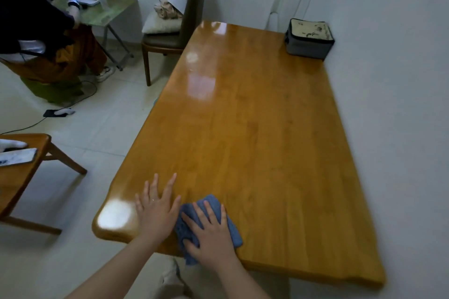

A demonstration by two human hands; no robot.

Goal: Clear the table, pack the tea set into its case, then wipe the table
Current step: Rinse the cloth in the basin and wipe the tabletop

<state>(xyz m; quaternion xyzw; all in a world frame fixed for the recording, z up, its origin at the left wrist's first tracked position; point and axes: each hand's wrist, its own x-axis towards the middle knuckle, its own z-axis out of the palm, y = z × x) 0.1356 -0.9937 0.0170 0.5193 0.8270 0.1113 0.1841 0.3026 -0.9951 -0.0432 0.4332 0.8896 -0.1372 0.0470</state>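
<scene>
hands work at the near end of the worktop (255, 128), around 7 o'clock on its glossy wooden surface. left hand (155, 211) lies palm down on the bare wood with its fingers straight and spread, gripping nothing. right hand (211, 235) sits just beside it, toward 3 o'clock, also flat with straight, spread fingers, pressing on a blue cloth (182, 230). the cloth is crumpled under the palm, showing past the fingertips and on both sides of the hand, and its lower corner hangs over the near edge of the worktop. the left hand's thumb touches or nearly touches the cloth's edge; which one is hard to tell.

the tea set case (309, 37), dark grey with a pale printed lid, stands closed at the far corner of the worktop, about 1 o'clock, close against the white wall (388, 56) and well apart from both hands. bright light patches glare on the wood at 11 o'clock and at the near left corner.

off the worktop at 11 o'clock, a dark chair (192, 12) is pushed near the far end, with a pale cushion (161, 24) and some bundled fabric on its seat. farther toward 10 o'clock another person (36, 31) sits at a small green table (109, 9). a low wooden table (17, 172) stands at 9 o'clock on the tiled floor (97, 128).
</scene>
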